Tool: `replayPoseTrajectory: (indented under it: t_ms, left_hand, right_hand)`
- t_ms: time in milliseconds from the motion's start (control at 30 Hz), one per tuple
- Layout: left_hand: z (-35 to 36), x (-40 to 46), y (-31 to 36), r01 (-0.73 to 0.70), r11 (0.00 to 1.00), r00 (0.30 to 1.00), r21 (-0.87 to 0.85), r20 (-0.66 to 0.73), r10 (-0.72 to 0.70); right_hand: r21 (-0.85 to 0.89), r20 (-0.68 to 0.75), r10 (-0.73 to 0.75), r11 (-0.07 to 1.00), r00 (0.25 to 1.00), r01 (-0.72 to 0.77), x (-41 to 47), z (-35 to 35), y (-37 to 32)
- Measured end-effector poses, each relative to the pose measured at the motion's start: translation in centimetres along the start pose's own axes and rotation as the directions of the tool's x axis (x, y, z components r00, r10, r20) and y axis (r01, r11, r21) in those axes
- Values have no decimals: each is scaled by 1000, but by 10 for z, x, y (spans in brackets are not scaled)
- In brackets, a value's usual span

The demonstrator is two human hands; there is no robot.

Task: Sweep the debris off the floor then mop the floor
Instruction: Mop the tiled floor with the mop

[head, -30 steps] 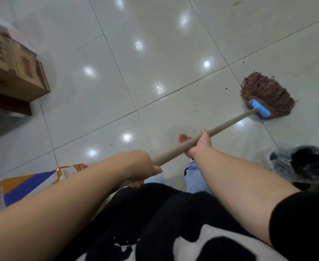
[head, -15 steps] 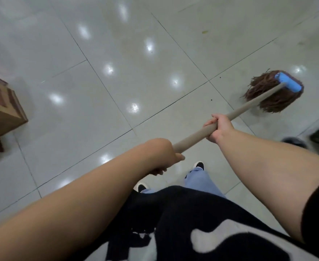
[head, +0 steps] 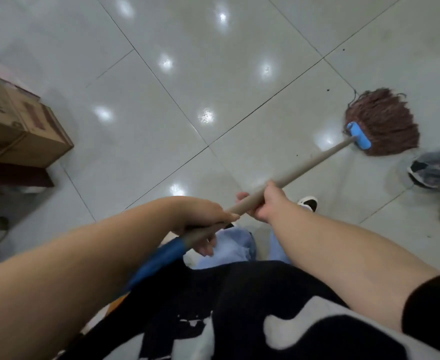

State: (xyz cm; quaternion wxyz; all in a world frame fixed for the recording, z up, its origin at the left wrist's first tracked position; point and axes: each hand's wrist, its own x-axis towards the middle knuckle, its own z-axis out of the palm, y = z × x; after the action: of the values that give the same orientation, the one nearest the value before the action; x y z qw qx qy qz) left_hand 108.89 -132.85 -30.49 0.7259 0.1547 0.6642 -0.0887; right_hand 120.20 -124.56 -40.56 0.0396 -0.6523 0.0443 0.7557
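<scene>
Right hand (head: 267,203) wrapped round mop handle (head: 307,166) mid-shaft; left hand (head: 203,216) gripping same handle lower, beside its blue grip (head: 159,258). Brown mop head (head: 387,120) flat on tile floor (head: 187,74), far end of handle. Cardboard box (head: 19,131) well left of handle

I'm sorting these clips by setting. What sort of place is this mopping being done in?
Probably an indoor shop or storeroom, though that's a guess. The floor is large glossy white tiles reflecting ceiling lights, printed cardboard boxes are stacked at the left, and a bin lined with a plastic bag stands near the mop head.
</scene>
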Motion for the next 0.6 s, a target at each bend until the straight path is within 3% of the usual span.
replayPoseTrajectory:
  t_ms: [67,267,600]
  left_hand:
    - [2,-10,0,33,996,997,-86,70,-27]
    - [22,-13,57,94,995,995,-17,-42,-95]
    - [46,-5,316,62,998,995,4,-84,-62]
  right_hand:
    - [165,-72,-18,986,997,30,3,6,0]
    - [252,-73,-58,965,996,74,2,-10,-42]
    - [313,-96,-165,931,982,187,-40,-81,-285]
